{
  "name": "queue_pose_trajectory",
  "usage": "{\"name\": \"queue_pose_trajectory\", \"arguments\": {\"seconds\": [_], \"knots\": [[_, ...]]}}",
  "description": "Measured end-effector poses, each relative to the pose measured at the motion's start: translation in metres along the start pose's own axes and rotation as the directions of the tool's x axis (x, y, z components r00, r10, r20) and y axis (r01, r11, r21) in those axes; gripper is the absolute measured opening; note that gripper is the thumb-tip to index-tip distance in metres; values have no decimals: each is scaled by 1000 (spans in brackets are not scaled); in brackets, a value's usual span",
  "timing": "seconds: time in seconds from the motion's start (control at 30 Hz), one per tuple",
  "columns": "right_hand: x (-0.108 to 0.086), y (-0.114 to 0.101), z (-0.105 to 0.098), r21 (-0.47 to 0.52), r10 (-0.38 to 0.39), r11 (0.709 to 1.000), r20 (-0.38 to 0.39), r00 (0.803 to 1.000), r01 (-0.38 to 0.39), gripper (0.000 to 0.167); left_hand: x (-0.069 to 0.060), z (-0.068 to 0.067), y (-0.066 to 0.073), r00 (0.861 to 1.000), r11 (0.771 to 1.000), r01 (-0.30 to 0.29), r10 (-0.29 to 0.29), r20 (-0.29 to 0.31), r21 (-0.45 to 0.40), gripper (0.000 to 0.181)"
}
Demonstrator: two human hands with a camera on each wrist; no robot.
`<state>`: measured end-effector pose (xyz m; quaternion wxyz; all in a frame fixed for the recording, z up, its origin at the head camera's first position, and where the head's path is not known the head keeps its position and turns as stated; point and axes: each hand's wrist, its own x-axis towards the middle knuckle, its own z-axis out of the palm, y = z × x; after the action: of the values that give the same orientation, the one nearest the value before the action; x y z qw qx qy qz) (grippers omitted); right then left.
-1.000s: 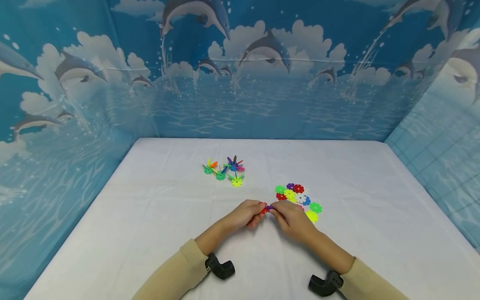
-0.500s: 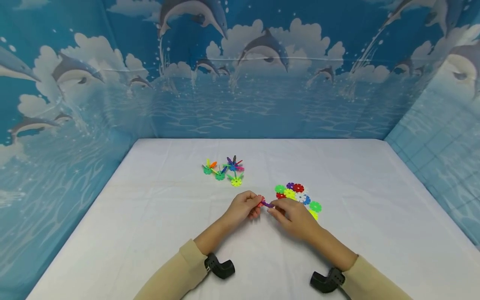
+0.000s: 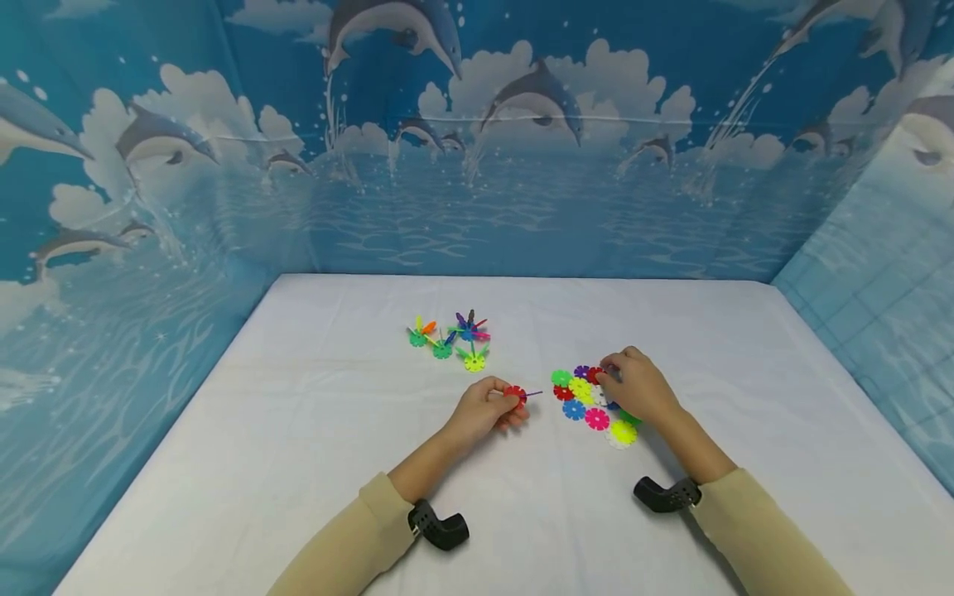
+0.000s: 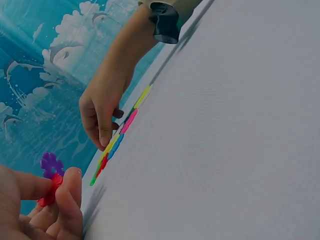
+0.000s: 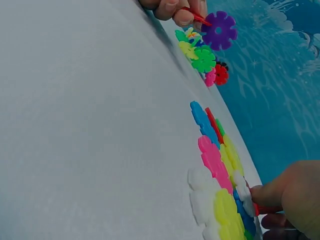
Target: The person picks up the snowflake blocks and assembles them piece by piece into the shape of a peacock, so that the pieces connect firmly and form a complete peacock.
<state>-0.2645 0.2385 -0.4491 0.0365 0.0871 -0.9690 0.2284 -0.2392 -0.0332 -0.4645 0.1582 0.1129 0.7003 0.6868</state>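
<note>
Nearest, on the person's side of the pile of loose flower-shaped discs (image 3: 580, 390), are two tan sleeves (image 3: 343, 538), with a black wrist camera (image 3: 440, 527) on the left wrist and a matching one on the right. To the left of the pile, the left hand (image 3: 480, 414) pinches a red disc (image 3: 514, 396) between thumb and finger; a purple disc (image 5: 227, 36) is joined to it, pointing edge-on toward the pile. The pile lies on a white tablecloth (image 3: 298, 463), its near edge formed by a yellow disc (image 3: 623, 432) overlapping a white one. Over the pile's right side, the right hand (image 3: 641, 387) reaches down with fingers bent, thumb touching a dark red disc (image 3: 595, 374); whether it is pinched, I cannot tell. Beyond the pile, to its left, stand assembled disc clusters (image 3: 474, 362). Farthest, behind the pile, hangs a dolphin-print backdrop (image 3: 477, 207).
</note>
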Motion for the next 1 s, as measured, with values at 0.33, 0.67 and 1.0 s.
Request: {"name": "queue_pose_trajectory", "arguments": {"seconds": [0.33,0.67,1.0], "knots": [[6,0,-1,111,-14,994,43,999,9,28,-1,0,2,999,999,38,-37,25,-34,9],[-8,-23,6,255,-117,959,-33,993,122,17,2,-1,-1,995,999,32,-32,-98,-8,19],[-24,-64,23,281,-450,840,-118,885,464,9,1,-3,-3,1000,1000,-5,5,0,-6,22]]}}
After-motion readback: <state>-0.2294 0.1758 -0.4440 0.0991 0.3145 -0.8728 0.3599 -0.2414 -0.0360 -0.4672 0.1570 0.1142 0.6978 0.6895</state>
